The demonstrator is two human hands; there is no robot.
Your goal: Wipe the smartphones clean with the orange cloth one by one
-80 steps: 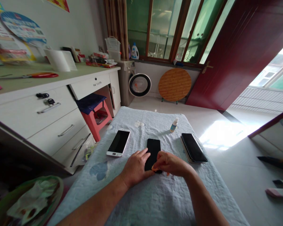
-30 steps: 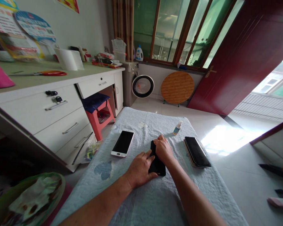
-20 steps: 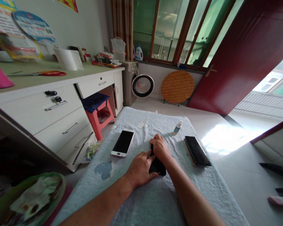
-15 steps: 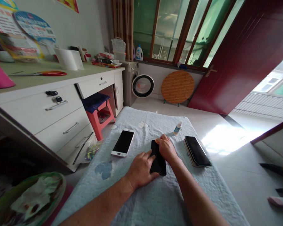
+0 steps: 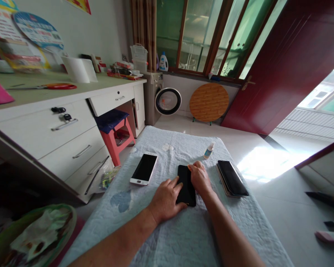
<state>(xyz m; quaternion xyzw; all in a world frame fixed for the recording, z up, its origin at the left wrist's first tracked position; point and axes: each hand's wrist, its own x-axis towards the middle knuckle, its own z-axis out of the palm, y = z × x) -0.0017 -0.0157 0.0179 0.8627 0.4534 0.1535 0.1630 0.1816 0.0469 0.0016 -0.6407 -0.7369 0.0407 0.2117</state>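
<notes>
A black smartphone (image 5: 187, 189) lies flat on the pale blue quilted cover in front of me. My left hand (image 5: 167, 198) holds it down, with fingertips over the left part of its screen and the thumb at the near edge. My right hand (image 5: 200, 177) is closed in a pinch at the phone's upper right edge. A small orange piece (image 5: 189, 167) shows at its fingertips; its kind is too small to tell. A white smartphone (image 5: 144, 169) with a dark screen lies to the left. On the right, a black phone (image 5: 233, 178) rests on a paler flat item.
A small spray bottle (image 5: 209, 150) stands on the quilted cover (image 5: 180, 142) beyond my right hand. White drawers (image 5: 69, 148) and a red stool (image 5: 118, 144) flank the left side. A bin (image 5: 72, 222) with crumpled tissue sits at lower left.
My right hand has slid slightly right along the phone's top, carrying the orange piece to the upper right corner. My left hand stays on the phone.
</notes>
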